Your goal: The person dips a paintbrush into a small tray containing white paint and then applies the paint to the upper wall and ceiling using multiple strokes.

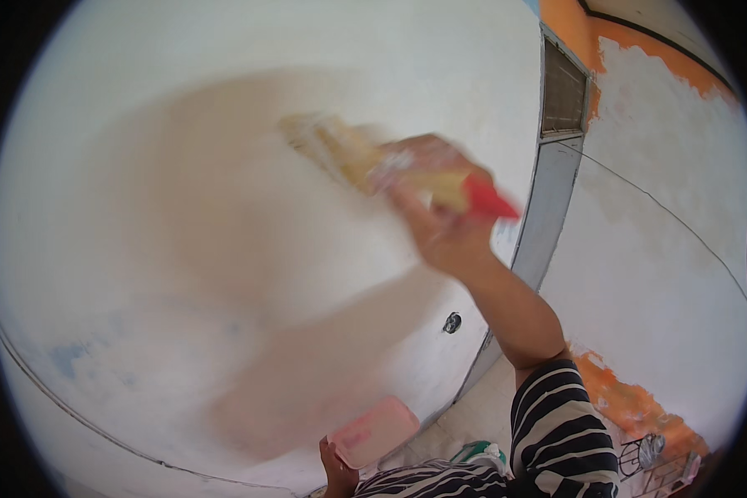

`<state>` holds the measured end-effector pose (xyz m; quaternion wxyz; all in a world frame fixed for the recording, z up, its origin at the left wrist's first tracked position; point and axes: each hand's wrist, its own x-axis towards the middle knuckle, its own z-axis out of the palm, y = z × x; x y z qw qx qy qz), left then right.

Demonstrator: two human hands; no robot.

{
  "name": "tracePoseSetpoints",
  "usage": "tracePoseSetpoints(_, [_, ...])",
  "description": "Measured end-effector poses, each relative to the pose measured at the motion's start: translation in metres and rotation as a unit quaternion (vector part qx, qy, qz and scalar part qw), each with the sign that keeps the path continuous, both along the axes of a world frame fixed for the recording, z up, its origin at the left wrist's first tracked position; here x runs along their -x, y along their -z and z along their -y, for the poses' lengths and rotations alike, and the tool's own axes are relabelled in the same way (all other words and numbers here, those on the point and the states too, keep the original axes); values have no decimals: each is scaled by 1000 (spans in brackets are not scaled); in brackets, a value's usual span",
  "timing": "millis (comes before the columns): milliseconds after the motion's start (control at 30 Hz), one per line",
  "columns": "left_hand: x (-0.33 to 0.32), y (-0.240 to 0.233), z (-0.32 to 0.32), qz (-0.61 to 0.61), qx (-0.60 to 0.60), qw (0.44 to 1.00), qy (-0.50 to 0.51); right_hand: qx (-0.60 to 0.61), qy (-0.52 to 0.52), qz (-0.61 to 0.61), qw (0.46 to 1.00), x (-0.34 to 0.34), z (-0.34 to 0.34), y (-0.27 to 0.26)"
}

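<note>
My right hand (448,205) is raised against the wall and wrapped around a paintbrush (348,146). The brush has a yellowish wide head and a pale handle with a red end; motion blurs it. White smears cover my fingers. The brush head points up and left at the white-coated wall (380,50), and I cannot tell whether it touches. Low in the view, my left hand (339,467) grips the edge of a pink plastic tub (376,431). What the tub holds is hard to make out.
A grey door frame (544,211) with a vent panel (563,87) divides this wall from a partly white-coated orange wall (647,249). An open electrical box (452,322) sits in the wall. A cable (87,425) runs along the lower left. A metal rack (653,467) stands lower right.
</note>
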<state>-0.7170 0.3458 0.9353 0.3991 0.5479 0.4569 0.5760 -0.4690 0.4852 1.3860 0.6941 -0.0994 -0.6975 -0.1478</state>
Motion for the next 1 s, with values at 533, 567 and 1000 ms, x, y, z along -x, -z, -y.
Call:
tracePoseSetpoints(533, [14,9,-2,241,52,968,50,47,175,-180,967,-106,-33,-56])
tracePoseSetpoints(567, [16,10,-3,240,53,968,52,58,179,-188,964,-106,-24,-75])
tracePoseSetpoints(1000, [7,23,-7,324,100,938,69,279,-253,-201,904,-258,-99,54])
